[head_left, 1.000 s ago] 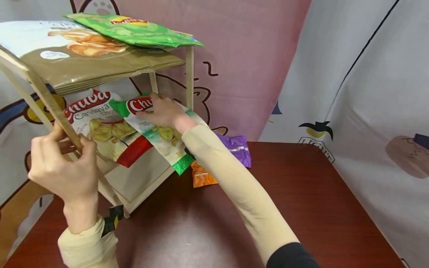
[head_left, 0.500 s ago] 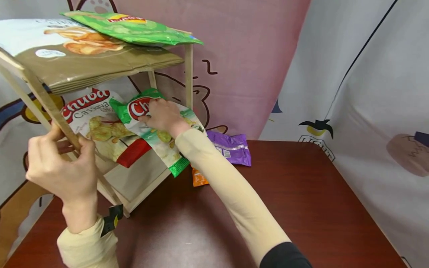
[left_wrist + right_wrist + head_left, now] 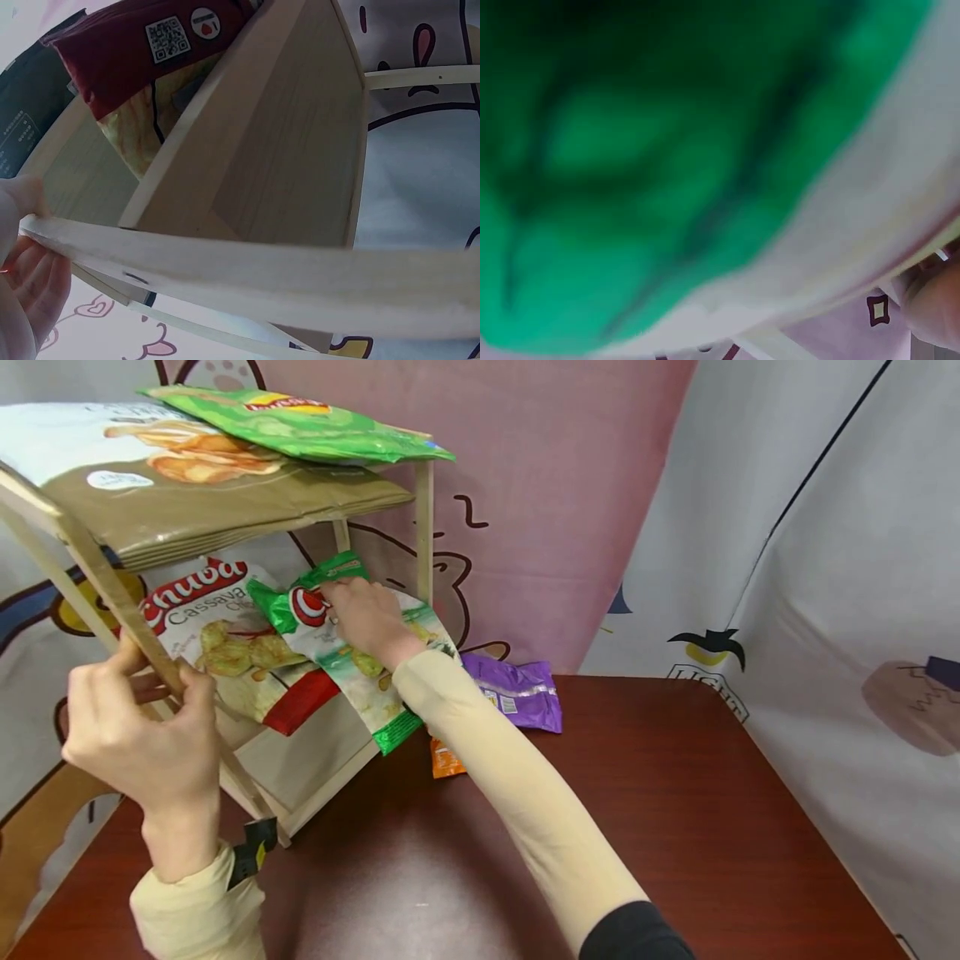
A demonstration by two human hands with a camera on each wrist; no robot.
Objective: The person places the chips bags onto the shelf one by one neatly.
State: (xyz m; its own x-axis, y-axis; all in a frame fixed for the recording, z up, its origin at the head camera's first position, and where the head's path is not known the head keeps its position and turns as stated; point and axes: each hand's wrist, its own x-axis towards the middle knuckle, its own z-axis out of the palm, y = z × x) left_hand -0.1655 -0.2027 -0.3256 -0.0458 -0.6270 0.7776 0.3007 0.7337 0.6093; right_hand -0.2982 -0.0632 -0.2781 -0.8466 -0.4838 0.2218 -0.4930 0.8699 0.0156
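Observation:
My left hand [image 3: 146, 727] grips the front wooden post [image 3: 108, 581] of a shelf rack, thumb on one side and fingers on the other. The left wrist view shows the same post [image 3: 262, 274] crossing low. My right hand [image 3: 367, 618] holds a green-and-white chip bag [image 3: 356, 668] near its top, partly covering the logo. That bag leans across the middle level, its green lower end over the rack's front edge. A red-and-white cassava chip bag [image 3: 225, 627] stands beside it on the left. In the right wrist view the green bag [image 3: 630, 210] fills most of the picture, blurred.
On the rack's top level lie a large brown-and-white chip bag [image 3: 225, 510] and a bright green chip bag [image 3: 300, 431]. A purple packet [image 3: 525, 693] and an orange packet [image 3: 446, 762] lie on the brown table [image 3: 675, 810], right of the rack. Printed curtains hang behind.
My right hand has shifted slightly on the green-and-white bag, whose top edge now stands higher and more folded. The right forearm has moved left, showing more of the purple packet. My left hand stays put.

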